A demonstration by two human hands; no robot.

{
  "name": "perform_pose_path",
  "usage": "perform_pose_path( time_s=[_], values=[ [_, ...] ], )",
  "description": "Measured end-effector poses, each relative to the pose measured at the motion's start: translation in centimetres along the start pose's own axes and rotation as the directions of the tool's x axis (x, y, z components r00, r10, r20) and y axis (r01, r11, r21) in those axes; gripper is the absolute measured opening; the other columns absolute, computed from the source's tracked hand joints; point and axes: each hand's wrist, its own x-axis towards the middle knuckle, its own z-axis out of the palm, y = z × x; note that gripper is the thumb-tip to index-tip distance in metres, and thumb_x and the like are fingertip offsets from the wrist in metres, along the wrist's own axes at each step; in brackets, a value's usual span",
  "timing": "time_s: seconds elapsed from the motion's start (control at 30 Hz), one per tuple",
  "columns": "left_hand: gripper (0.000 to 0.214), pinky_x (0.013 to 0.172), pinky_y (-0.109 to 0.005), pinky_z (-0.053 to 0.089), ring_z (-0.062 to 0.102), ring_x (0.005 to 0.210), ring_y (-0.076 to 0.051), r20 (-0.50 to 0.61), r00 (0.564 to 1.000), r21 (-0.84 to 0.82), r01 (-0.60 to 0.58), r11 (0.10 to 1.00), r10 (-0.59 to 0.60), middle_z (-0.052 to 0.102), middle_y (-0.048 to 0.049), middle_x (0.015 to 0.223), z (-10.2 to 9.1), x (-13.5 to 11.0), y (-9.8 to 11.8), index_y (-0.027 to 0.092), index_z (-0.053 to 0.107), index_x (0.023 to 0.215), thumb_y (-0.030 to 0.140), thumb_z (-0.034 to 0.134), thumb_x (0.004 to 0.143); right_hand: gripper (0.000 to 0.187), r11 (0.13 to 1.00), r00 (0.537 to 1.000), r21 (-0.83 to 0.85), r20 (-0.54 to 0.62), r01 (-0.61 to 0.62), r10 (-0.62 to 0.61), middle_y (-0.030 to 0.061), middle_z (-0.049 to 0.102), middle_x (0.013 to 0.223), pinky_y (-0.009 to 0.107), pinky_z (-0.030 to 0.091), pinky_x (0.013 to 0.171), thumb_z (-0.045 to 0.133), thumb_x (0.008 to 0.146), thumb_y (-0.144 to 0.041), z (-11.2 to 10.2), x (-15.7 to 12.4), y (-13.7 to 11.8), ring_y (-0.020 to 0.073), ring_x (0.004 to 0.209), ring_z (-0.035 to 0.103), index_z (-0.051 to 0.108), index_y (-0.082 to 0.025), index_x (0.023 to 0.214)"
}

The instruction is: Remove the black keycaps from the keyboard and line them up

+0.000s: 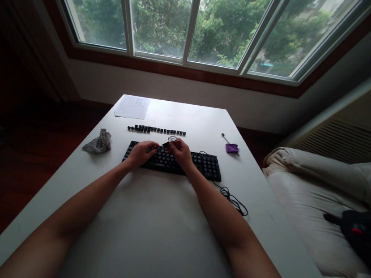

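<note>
A black keyboard [205, 165] lies across the white table in front of me. My left hand [141, 152] rests over its left part, thumb and forefinger a little apart, with nothing visible between them. Above the middle keys, my right hand [180, 151] pinches a small wire keycap puller [172, 138]; thin loops rise over the fingertips and a dark piece shows at their left. Just beyond the keyboard, several loose black keycaps [164, 131] stand in a row, doubled up toward the left. Some keys are hidden under both hands.
A crumpled grey cloth [100, 141] lies left of the keyboard. Printed paper [131, 106] is at the far left corner. To the right are a purple pouch [232, 148] with a thin brush-like stick [225, 138] and a coiled black cable [234, 200]. A sofa [309, 204] flanks the table.
</note>
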Motion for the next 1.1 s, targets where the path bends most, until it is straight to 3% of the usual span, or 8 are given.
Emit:
perform_pose_path(
  time_s=[0.2,0.5,0.73,0.9,1.1],
  values=[
    [0.026,0.095,-0.037,0.054,0.070,0.102,-0.022,0.004,1.000,-0.119,0.027,0.993,-0.027,0.076,-0.0034,0.112,0.4,0.0,-0.1,0.024,0.074,0.111,0.025,0.057,0.091,0.040,0.999,0.997,-0.024,0.057,-0.041,0.042,0.0012,0.071,0.073,0.035,0.060,0.069,0.070,0.081,-0.059,0.0,-0.3,0.6,0.0195,0.069,0.072,0.057,-0.023,0.092],
    [0.022,0.090,-0.036,0.054,0.070,0.094,-0.022,0.024,0.999,-0.035,0.032,0.999,-0.031,0.076,-0.0038,0.104,0.2,0.1,0.0,0.024,0.074,0.106,0.031,0.061,0.091,0.037,0.997,0.998,-0.028,0.021,-0.067,0.067,0.0015,0.071,0.073,0.037,0.062,0.069,0.069,0.081,-0.056,0.3,-0.7,0.4,0.0211,0.069,0.073,0.057,-0.023,0.091],
    [0.024,0.094,-0.041,0.052,0.066,0.103,-0.025,0.097,0.995,0.061,-0.033,0.998,0.027,0.073,-0.0051,0.109,0.4,0.1,-0.3,0.027,0.074,0.112,0.034,0.064,0.091,0.027,0.994,0.993,-0.091,-0.104,-0.060,0.051,-0.0010,0.067,0.065,0.032,0.057,0.060,0.066,0.082,-0.047,-0.7,-0.5,0.2,0.0198,0.060,0.069,0.056,-0.023,0.087],
    [0.023,0.096,-0.043,0.051,0.064,0.104,-0.026,0.111,0.993,0.100,-0.049,0.994,0.038,0.072,-0.0052,0.109,0.3,0.0,-0.1,0.027,0.074,0.110,0.031,0.063,0.090,0.023,0.996,0.986,-0.036,-0.150,-0.085,0.079,-0.0029,0.063,0.059,0.029,0.053,0.053,0.065,0.079,-0.043,-1.1,-0.3,-0.3,0.0189,0.055,0.066,0.054,-0.023,0.085],
    [0.028,0.097,-0.043,0.049,0.062,0.107,-0.027,0.117,0.991,0.102,-0.077,0.992,0.065,0.071,-0.0059,0.112,0.3,-0.1,0.3,0.027,0.071,0.116,0.030,0.065,0.089,0.020,0.995,0.974,-0.068,-0.216,-0.077,0.061,-0.0025,0.064,0.064,0.027,0.052,0.054,0.059,0.080,-0.041,-1.6,-0.2,-0.6,0.0164,0.055,0.065,0.053,-0.023,0.084]
  ],
)
